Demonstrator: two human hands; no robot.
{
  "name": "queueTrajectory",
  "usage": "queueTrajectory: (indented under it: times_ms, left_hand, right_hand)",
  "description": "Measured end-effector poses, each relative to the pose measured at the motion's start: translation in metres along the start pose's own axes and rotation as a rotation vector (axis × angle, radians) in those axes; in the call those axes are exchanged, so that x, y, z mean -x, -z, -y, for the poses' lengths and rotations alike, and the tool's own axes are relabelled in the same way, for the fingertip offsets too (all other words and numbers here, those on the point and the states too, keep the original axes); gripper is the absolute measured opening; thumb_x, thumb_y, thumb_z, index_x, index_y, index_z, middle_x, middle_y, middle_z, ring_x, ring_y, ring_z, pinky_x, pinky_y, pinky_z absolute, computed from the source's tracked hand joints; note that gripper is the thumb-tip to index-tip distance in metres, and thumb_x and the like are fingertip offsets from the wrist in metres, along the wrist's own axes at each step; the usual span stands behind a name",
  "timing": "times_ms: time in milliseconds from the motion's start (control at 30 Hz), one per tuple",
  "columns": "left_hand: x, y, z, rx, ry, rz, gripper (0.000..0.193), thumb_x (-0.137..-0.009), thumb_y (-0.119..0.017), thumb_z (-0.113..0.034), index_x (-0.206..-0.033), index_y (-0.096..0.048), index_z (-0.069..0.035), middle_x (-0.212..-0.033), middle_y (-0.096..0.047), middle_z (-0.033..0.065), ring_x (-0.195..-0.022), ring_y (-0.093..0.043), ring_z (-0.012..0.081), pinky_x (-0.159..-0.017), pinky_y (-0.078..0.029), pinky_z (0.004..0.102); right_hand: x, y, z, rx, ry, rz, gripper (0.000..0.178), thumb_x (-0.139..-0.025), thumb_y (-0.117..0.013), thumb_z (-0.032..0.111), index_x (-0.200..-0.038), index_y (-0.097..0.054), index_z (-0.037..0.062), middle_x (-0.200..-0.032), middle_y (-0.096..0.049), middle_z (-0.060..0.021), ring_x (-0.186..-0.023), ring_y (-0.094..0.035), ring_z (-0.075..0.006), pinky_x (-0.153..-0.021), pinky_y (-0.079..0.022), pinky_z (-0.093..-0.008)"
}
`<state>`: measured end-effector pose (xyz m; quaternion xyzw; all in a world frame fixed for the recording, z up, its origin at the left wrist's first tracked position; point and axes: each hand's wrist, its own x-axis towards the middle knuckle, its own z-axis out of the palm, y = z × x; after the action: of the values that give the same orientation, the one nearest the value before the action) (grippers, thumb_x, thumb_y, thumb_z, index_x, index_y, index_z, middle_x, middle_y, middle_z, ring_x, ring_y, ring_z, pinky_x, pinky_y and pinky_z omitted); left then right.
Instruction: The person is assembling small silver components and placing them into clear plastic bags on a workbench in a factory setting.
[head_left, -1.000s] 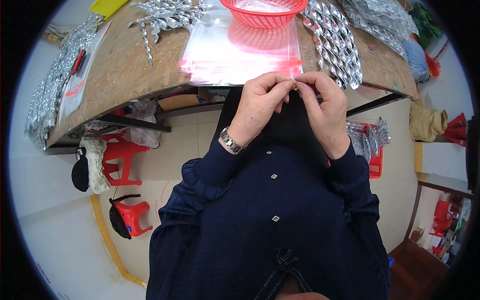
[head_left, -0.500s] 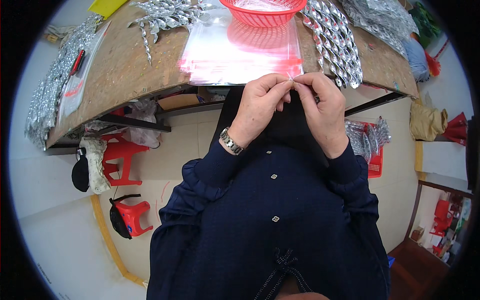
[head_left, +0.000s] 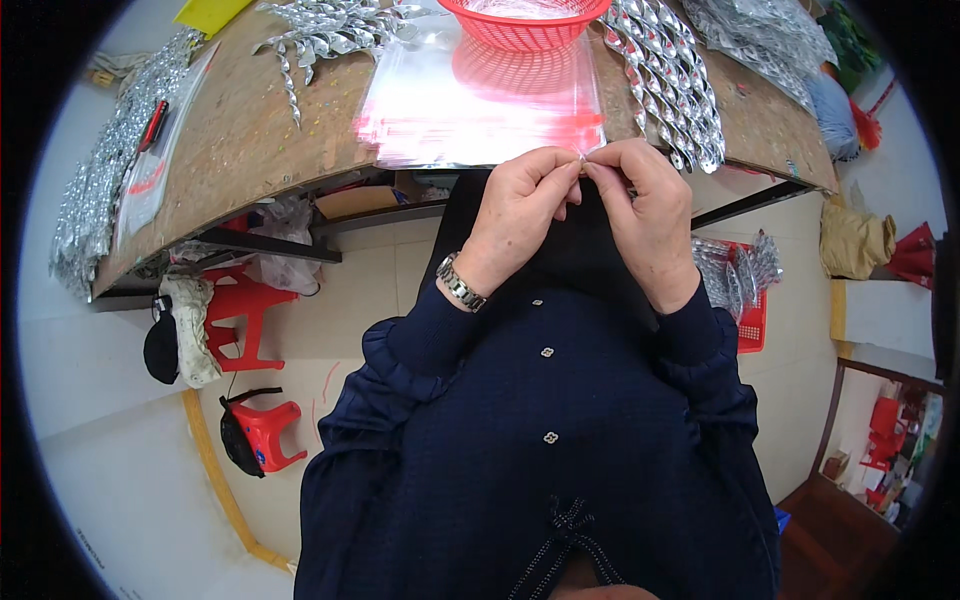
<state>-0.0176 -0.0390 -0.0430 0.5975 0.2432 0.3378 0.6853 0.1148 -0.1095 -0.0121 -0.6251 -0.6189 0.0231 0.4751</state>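
Note:
At the table's near edge, my left hand point(head_left: 525, 200) and my right hand point(head_left: 645, 215) meet fingertip to fingertip. Both are closed in a pinch on something tiny and pale, too small to name. Just beyond them lies a stack of clear plastic bags point(head_left: 420, 100) with red-pink strips along the near end. A red plastic basket point(head_left: 525, 30) stands on the stack's far part, with fine clear strands inside. To the right hang silver twisted strips point(head_left: 670, 90), their lower ends reaching over the table edge.
More silver twists point(head_left: 335, 35) lie at the far left of the wooden table point(head_left: 250, 130). Silver tinsel point(head_left: 95, 170) and a red-and-black cutter point(head_left: 154, 125) are at its left end. Red stools point(head_left: 270, 435) stand on the floor at left; a red crate point(head_left: 752, 320) sits at right.
Both hands keep nearly the same place and pinch. Only slight finger movement shows, and the view has shifted a little.

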Motion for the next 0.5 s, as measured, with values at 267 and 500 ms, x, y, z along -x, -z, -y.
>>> queueTrajectory:
  times_ms: [267, 500]
  left_hand:
    - [0.0009, -0.0007, -0.0004, -0.136, -0.004, -0.023, 0.017, -0.093, -0.052, -0.011, -0.096, -0.063, 0.002, -0.073, -0.059, -0.0003, -0.062, -0.050, 0.0050, -0.057, -0.041, 0.0181]
    - [0.0004, -0.0028, -0.0022, -0.148, 0.001, -0.053, 0.017, -0.092, -0.053, -0.011, -0.097, -0.063, 0.002, -0.072, -0.058, -0.0007, -0.062, -0.051, 0.0050, -0.057, -0.041, 0.0180]
  right_hand:
    - [0.0008, -0.0010, -0.0015, 0.060, 0.025, 0.008, 0.006, -0.079, -0.062, 0.004, -0.080, -0.058, 0.0010, -0.077, -0.059, -0.0129, -0.073, -0.059, -0.0308, -0.063, -0.046, -0.0368]
    - [0.0012, -0.0043, -0.0011, 0.140, 0.094, -0.023, 0.005, -0.078, -0.062, 0.004, -0.079, -0.057, 0.0030, -0.075, -0.057, -0.0116, -0.071, -0.058, -0.0305, -0.063, -0.046, -0.0382]
